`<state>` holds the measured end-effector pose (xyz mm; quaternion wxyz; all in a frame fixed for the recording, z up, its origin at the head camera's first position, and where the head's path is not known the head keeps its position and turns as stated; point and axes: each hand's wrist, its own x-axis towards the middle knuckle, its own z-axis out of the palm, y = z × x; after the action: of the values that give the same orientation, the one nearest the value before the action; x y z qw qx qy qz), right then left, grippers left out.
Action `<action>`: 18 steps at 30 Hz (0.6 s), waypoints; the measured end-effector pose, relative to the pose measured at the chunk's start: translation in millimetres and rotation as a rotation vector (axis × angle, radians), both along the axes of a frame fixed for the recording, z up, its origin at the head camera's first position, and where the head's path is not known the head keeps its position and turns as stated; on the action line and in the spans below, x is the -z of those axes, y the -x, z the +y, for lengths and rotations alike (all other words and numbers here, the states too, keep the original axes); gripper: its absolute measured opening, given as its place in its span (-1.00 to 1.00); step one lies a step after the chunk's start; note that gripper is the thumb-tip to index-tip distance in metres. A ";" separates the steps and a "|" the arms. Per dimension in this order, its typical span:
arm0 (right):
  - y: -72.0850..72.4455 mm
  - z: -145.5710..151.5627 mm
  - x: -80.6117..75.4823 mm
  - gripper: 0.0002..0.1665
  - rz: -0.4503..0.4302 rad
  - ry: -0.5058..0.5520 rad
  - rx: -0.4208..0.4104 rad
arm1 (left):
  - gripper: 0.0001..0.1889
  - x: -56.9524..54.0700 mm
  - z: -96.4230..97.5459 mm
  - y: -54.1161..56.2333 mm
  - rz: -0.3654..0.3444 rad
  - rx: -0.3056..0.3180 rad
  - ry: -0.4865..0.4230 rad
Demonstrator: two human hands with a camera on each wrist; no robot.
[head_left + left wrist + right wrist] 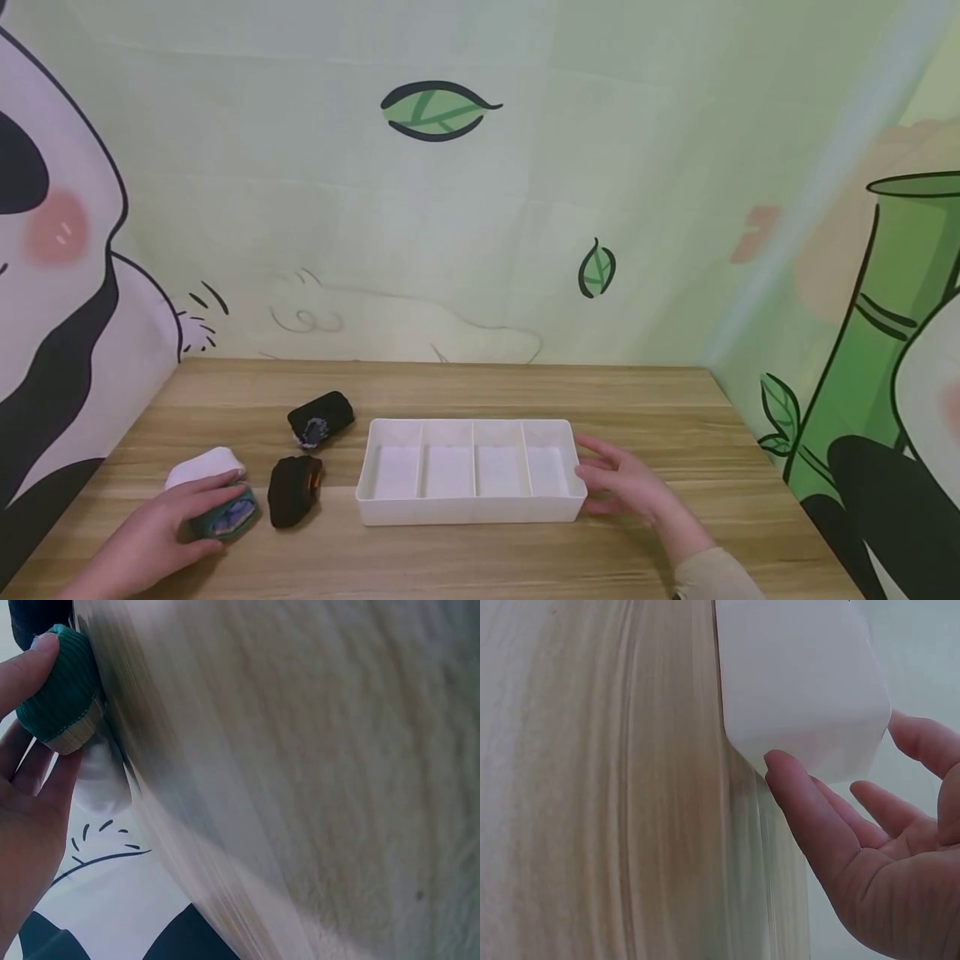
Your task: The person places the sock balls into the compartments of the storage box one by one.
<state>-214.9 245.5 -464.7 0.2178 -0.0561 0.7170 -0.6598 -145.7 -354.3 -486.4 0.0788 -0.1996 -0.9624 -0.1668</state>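
My left hand (161, 525) holds a rolled-up green sock (234, 514) with a bluish inside, at the left of the table. In the left wrist view the thumb lies on one side of the ribbed green sock (64, 690), fingers on the other. Right behind it is a white rolled sock (206, 465), partly hidden by the hand. My right hand (626, 479) is at the right end of a white tray (472, 510) with several compartments. Its fingers are spread and loosely bent, fingertips at the end wall (810, 742).
Between the left hand and the tray lies a black rolled sock with an orange edge (292, 493). Another black roll with a grey patch (322, 417) sits farther back. The wooden table (450, 562) ends at a printed cloth backdrop (465, 208).
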 end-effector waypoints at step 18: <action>0.0 -1.4 0.1 -0.13 0.013 -0.014 0.012 | -0.36 4.5 -0.2 5.3 0.048 0.030 -0.048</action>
<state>-215.0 244.1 -464.8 0.2096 -0.0547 0.7234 -0.6556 -151.0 -354.5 -490.9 0.1041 -0.2162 -0.9527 -0.1864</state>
